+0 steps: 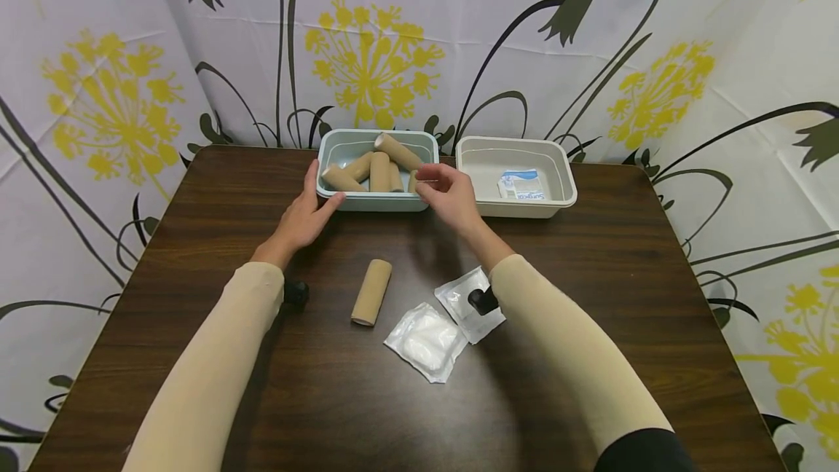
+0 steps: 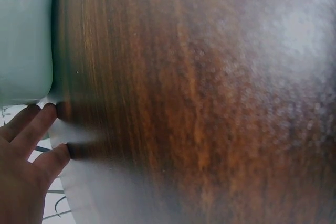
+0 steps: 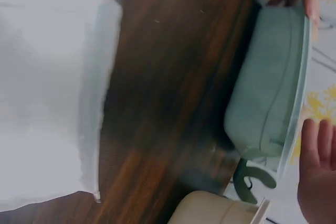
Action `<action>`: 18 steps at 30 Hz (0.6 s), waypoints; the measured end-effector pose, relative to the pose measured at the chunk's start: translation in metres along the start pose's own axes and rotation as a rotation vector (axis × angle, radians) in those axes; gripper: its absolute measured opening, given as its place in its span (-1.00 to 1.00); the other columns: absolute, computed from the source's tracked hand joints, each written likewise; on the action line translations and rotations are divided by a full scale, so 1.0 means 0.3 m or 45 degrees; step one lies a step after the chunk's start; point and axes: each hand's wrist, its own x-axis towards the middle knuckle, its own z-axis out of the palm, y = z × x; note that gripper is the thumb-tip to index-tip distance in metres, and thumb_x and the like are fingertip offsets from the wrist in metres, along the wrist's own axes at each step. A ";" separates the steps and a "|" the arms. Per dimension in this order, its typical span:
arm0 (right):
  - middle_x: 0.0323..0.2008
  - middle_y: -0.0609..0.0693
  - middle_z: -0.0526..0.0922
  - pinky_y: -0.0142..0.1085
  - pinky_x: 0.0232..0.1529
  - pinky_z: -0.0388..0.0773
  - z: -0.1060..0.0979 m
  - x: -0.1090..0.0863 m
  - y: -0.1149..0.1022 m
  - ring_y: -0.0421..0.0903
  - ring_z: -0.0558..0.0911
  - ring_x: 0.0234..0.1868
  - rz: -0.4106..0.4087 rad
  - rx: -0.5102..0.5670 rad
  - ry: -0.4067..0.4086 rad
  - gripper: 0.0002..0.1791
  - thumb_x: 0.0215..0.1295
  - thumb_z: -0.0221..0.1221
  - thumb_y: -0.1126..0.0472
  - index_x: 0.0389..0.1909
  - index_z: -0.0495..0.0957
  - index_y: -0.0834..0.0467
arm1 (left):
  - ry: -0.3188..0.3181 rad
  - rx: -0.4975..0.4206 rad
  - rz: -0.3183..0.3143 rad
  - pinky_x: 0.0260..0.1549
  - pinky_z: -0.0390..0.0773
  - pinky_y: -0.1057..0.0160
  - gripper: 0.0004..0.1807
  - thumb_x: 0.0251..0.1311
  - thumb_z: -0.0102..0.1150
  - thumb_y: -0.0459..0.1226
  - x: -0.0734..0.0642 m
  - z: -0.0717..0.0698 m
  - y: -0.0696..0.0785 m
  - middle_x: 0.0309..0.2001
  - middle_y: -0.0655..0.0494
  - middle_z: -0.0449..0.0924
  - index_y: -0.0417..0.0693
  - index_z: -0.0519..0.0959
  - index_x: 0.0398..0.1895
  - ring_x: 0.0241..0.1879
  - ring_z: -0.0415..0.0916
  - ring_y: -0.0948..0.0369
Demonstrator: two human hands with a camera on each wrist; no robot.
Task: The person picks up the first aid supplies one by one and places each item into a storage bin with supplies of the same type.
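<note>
Several brown cardboard tubes (image 1: 380,172) lie in the pale blue-green bin (image 1: 387,201) at the table's back edge. My left hand (image 1: 304,214) rests along that bin's left end, its thumb at the front corner. In the left wrist view, the spread fingers (image 2: 37,124) reach the bin's corner. Over the bin's right end, my right hand (image 1: 452,197) has bent, loose fingers beside a tube (image 1: 412,181). Seen from the right wrist, the right-hand fingers (image 3: 311,142) stand up next to the bin's rim with nothing visible in them.
One more cardboard tube (image 1: 371,292) lies on the dark wooden table (image 1: 314,399). To its right are two white sealed packets, one (image 1: 427,343) nearer and one (image 1: 462,297) partly under the right wrist. A white bin (image 1: 524,207) holds a blue-and-white packet (image 1: 521,184).
</note>
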 end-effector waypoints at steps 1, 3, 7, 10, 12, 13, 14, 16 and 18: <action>-0.11 0.15 0.67 -0.33 -0.19 0.56 0.007 -0.012 0.001 -0.12 0.64 -0.20 -0.031 -0.049 -0.047 -0.70 0.22 0.23 0.39 -0.01 0.58 0.31 | 0.001 0.002 -0.004 0.26 -0.02 -0.30 -0.06 0.27 -0.25 0.33 0.001 0.000 -0.001 0.52 -0.09 -0.21 0.40 -0.55 0.47 0.42 -0.07 -0.21; -0.13 0.12 0.68 -0.27 -0.11 0.54 0.023 -0.039 0.006 -0.12 0.64 -0.17 -0.086 -0.161 -0.163 -0.72 0.21 0.25 0.36 -0.03 0.60 0.28 | 0.002 0.005 -0.010 0.26 -0.02 -0.30 -0.06 0.27 -0.25 0.33 0.001 -0.001 0.000 0.52 -0.10 -0.20 0.40 -0.55 0.47 0.42 -0.07 -0.21; -0.10 0.09 0.68 -0.27 -0.04 0.54 0.066 -0.095 0.027 -0.14 0.64 -0.10 -0.168 -0.374 -0.448 -0.71 0.20 0.25 0.35 -0.03 0.62 0.23 | -0.003 0.006 -0.017 0.26 -0.03 -0.31 -0.07 0.27 -0.27 0.34 -0.003 -0.003 0.002 0.52 -0.09 -0.22 0.43 -0.56 0.46 0.43 -0.08 -0.22; -0.05 0.06 0.66 -0.27 -0.03 0.55 0.093 -0.134 0.051 -0.14 0.61 -0.03 -0.251 -0.532 -0.634 -0.68 0.21 0.22 0.37 0.00 0.61 0.20 | -0.007 -0.005 -0.019 0.26 -0.03 -0.31 -0.08 0.27 -0.27 0.34 -0.007 -0.004 0.006 0.53 -0.06 -0.24 0.47 -0.58 0.44 0.43 -0.08 -0.21; 0.01 0.04 0.63 -0.25 0.04 0.51 0.109 -0.154 0.065 -0.12 0.57 0.05 -0.330 -0.644 -0.732 -0.64 0.20 0.17 0.41 0.04 0.59 0.19 | -0.010 -0.009 -0.019 0.26 -0.03 -0.32 -0.09 0.28 -0.28 0.33 -0.009 -0.004 0.007 0.53 -0.04 -0.26 0.50 -0.59 0.43 0.43 -0.09 -0.21; 0.05 0.04 0.60 -0.23 0.10 0.47 0.115 -0.163 0.071 -0.10 0.54 0.10 -0.367 -0.703 -0.774 -0.61 0.20 0.15 0.43 0.07 0.58 0.18 | -0.011 -0.011 -0.016 0.25 -0.03 -0.32 -0.09 0.28 -0.28 0.33 -0.010 -0.004 0.008 0.53 -0.04 -0.26 0.51 -0.59 0.43 0.43 -0.09 -0.21; 0.10 0.03 0.57 -0.23 0.14 0.43 0.120 -0.172 0.077 -0.10 0.51 0.15 -0.399 -0.773 -0.813 -0.57 0.20 0.11 0.44 0.10 0.56 0.16 | -0.011 -0.012 -0.017 0.25 -0.03 -0.32 -0.09 0.28 -0.27 0.33 -0.011 -0.004 0.009 0.53 -0.04 -0.26 0.52 -0.59 0.43 0.43 -0.09 -0.21; 0.20 0.02 0.49 -0.22 0.22 0.34 0.131 -0.186 0.085 -0.09 0.42 0.24 -0.441 -0.885 -0.895 -0.48 0.18 0.05 0.47 0.18 0.52 0.13 | -0.010 -0.008 -0.016 0.24 -0.01 -0.33 -0.09 0.27 -0.28 0.34 -0.011 -0.004 0.009 0.53 -0.05 -0.25 0.50 -0.59 0.43 0.42 -0.08 -0.22; 0.30 0.02 0.39 -0.22 0.28 0.28 0.139 -0.199 0.093 -0.08 0.33 0.32 -0.446 -0.948 -0.975 -0.40 0.14 -0.01 0.50 0.24 0.47 0.09 | -0.011 -0.007 -0.013 0.24 -0.02 -0.34 -0.09 0.28 -0.28 0.33 -0.012 -0.004 0.011 0.53 -0.06 -0.25 0.48 -0.59 0.44 0.42 -0.08 -0.23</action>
